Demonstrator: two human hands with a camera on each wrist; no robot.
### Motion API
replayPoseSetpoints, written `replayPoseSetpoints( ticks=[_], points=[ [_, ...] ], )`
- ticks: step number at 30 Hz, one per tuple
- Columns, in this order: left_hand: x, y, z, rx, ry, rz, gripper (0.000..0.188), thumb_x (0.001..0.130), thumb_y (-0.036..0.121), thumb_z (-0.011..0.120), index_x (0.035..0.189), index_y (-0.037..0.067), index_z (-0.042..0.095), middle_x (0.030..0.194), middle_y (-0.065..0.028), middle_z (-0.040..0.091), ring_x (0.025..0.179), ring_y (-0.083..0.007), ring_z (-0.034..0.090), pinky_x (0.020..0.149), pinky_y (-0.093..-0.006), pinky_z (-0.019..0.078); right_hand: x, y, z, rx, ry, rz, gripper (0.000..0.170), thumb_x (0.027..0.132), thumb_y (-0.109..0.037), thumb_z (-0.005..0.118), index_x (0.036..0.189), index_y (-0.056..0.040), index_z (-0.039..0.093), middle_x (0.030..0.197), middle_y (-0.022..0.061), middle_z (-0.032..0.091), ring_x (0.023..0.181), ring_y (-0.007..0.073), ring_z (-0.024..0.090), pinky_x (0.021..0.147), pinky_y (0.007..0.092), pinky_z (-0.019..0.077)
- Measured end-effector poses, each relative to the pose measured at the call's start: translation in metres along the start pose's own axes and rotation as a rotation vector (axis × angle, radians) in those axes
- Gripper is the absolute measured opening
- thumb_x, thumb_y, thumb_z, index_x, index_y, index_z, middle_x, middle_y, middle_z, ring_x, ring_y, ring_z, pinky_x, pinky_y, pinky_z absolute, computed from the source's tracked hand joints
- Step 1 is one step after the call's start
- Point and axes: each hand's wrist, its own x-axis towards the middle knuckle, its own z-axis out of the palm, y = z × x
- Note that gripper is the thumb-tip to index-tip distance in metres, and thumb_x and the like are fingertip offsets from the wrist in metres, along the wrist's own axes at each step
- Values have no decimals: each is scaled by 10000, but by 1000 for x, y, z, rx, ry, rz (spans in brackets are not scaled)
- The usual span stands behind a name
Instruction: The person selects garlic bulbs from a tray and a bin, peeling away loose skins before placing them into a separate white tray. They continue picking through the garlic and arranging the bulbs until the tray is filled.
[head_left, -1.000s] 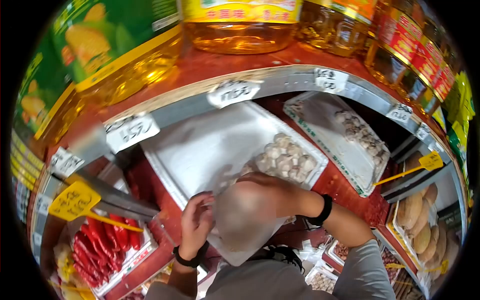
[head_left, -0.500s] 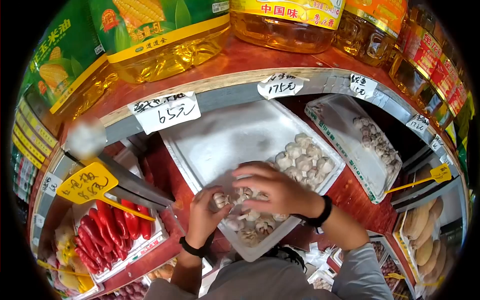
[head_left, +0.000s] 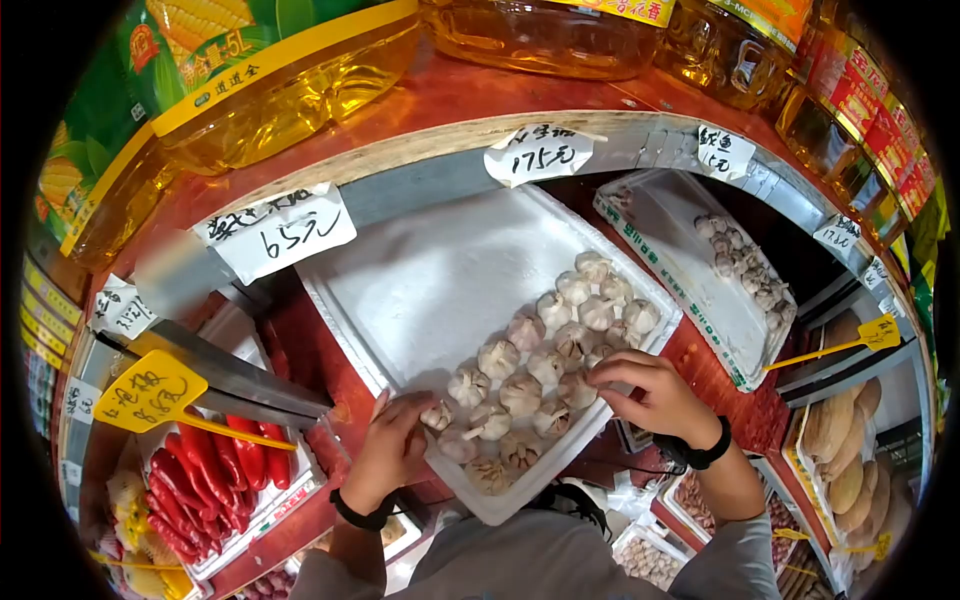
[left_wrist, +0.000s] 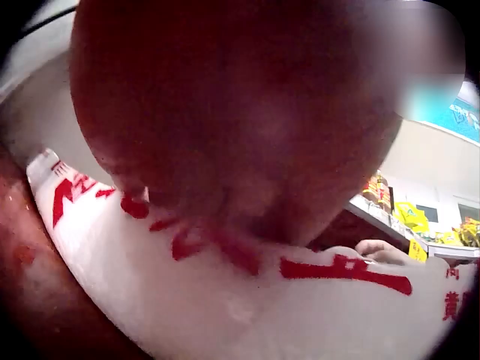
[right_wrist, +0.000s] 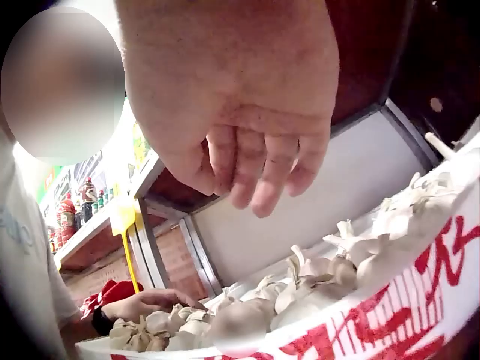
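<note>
Pale garlic bulbs [head_left: 520, 394] lie bunched in the near and right part of a white foam tray [head_left: 410, 270]. My left hand [head_left: 396, 445] reaches over the tray's left rim, fingertips right at one small bulb [head_left: 436, 416]. In the left wrist view the dark palm covers much of the tray's red-printed side [left_wrist: 225, 300]. Over the right rim, my right hand [head_left: 655, 398] has its fingertips close beside the nearest bulbs. From the right wrist view, its fingers [right_wrist: 262, 176] hang loosely bent above the garlic with nothing in them.
Another foam tray [head_left: 690, 270] with smaller garlic stands to the right. Red peppers [head_left: 205, 490] fill a tray at the left, below a yellow price sign [head_left: 150, 390]. Across the back runs a shelf edge [head_left: 420, 185] with paper price tags, carrying large oil bottles [head_left: 290, 90].
My right hand has moved from over the bulbs back to the right rim. The left hand has let go of a bulb at the left rim. More of the garlic is now visible.
</note>
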Motion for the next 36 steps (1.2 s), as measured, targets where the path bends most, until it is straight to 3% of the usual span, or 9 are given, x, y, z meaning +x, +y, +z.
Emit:
replayPoseSetpoints(
  ticks=[4,6,10,12,15,25,30,34,36],
  points=[
    [4,2,-1,14,6,27,397,757,-50,633,1136,67,633,1150,-140,655,1113,-329,615,1111,-509,318,-9,6,-1,12,5,16,198,843,21,660,1038,-12,668,1025,120,681,947,293,658,805,355,530],
    [6,1,-1,-22,18,46,369,744,-83,643,1082,62,663,1161,-139,652,1066,-341,630,1047,-451,407,-10,7,-2,15,2,23,191,845,20,659,1033,-10,666,1003,122,677,928,296,654,796,360,524],
    [7,4,-5,-177,-32,-52,333,767,-55,672,1091,21,652,1122,-146,665,1096,-339,628,1000,-417,461,-14,12,2,18,13,6,189,843,20,659,1029,-11,665,979,121,673,913,297,651,794,361,519],
    [12,13,-7,-110,43,10,296,782,-30,699,1073,14,664,1100,-150,650,1049,-347,628,901,-375,506,-15,11,1,10,7,17,191,840,15,665,1029,-15,665,973,120,672,907,298,649,795,361,518],
    [11,10,4,137,71,60,323,760,18,747,1074,35,674,1076,-139,635,957,-350,625,838,-405,518,-17,12,-1,8,1,40,192,839,5,671,1029,-26,670,967,117,674,902,299,650,793,362,518],
    [16,17,-11,-33,-78,-33,297,799,13,711,1090,14,651,1091,-167,632,1032,-355,633,885,-372,507,-31,20,-4,-25,43,85,187,826,17,662,1008,-18,687,930,117,691,832,274,675,731,347,527],
    [14,10,-7,-18,-77,-94,217,833,47,673,1040,24,609,1039,-178,643,1010,-388,623,860,-419,503,-39,25,-4,-35,60,103,193,841,-10,656,1030,-38,680,897,122,672,811,268,671,717,351,526],
    [20,12,-6,44,-71,-54,212,827,48,665,1023,30,587,1021,-163,646,984,-396,618,889,-425,472,-43,26,-3,-46,40,152,164,837,-4,659,999,-10,685,946,125,702,856,272,691,753,346,541],
    [21,14,-8,27,-70,-29,300,794,44,681,1084,40,605,1036,-157,638,1005,-378,600,928,-412,443,-45,29,-2,-38,47,152,166,838,-15,665,1002,-11,684,953,126,704,863,278,693,764,350,543]
  ],
)
